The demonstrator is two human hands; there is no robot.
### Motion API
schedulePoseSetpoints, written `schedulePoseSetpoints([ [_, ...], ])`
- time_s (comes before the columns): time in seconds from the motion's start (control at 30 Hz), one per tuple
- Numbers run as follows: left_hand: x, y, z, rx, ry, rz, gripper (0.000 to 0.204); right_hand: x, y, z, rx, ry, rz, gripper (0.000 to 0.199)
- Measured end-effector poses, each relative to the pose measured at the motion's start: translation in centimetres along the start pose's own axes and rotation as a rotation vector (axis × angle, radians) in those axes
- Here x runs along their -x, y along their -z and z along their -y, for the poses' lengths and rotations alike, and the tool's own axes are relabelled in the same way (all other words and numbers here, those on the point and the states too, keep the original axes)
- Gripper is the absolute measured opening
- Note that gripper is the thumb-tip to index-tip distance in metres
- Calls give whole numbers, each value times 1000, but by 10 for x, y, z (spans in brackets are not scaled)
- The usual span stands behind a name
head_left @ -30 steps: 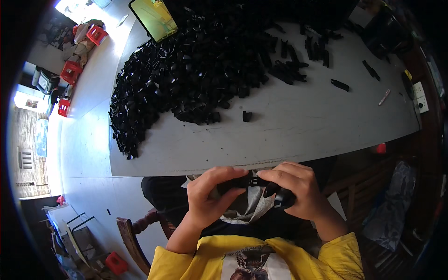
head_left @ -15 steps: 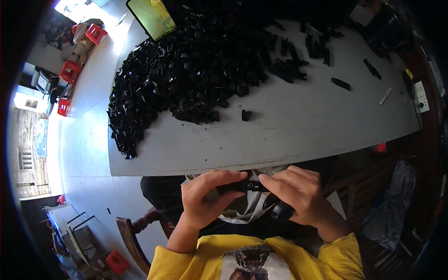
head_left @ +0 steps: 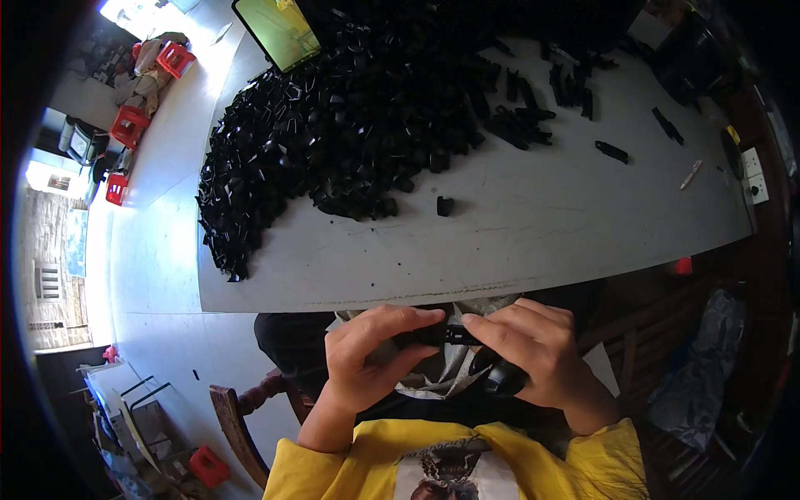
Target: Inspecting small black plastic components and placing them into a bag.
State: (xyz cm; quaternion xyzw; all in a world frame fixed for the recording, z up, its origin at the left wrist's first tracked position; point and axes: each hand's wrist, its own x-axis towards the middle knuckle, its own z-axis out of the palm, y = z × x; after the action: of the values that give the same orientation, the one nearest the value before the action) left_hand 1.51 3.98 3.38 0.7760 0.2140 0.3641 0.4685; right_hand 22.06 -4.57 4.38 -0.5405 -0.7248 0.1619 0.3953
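Over my lap, just in front of the table's near edge, both hands are closed on one small black plastic piece (head_left: 456, 334) with slots in it. My left hand (head_left: 372, 346) grips its left end between thumb and fingers. Around the right end are the fingers of my right hand (head_left: 533, 343), the thumb hidden from above. Part of the piece is covered by the fingers. On the table (head_left: 517, 233) lies a big heap of small black plastic parts (head_left: 333, 125), with a single loose part (head_left: 445, 206) in front of it.
Longer black pieces (head_left: 517, 125) are scattered right of the heap, with a pen (head_left: 690, 174) near the right edge. A phone-like screen (head_left: 279, 33) stands behind the heap. Red stools (head_left: 129, 127) stand far left; a wooden chair (head_left: 242, 404) is beside me.
The view has shifted very slightly. Both hands keep their grip on the black plastic piece in nearly the same pose.
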Motion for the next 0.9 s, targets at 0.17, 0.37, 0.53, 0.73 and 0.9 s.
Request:
schedulePoseSetpoints([
  [0.17, 3, -7, 2, 278, 65, -30, 37, 4, -4, -5, -92, 26, 29, 39],
  [0.37, -2, -18, -20, 767, 268, 152, 55, 21, -37, 11, -251, 110, 77, 20],
  [0.53, 9, -25, -18, 681, 150, 155, 57, 33, -40, 19, -314, 18, 140, 12],
  [0.73, 21, -32, -6, 845, 42, 170, 38, 45, -64, 20, -249, 252, 51, 23],
  [0.9, 8, -31, 1, -544, 148, 328, 33, 60, -80, -14, -302, -51, 175, 55],
])
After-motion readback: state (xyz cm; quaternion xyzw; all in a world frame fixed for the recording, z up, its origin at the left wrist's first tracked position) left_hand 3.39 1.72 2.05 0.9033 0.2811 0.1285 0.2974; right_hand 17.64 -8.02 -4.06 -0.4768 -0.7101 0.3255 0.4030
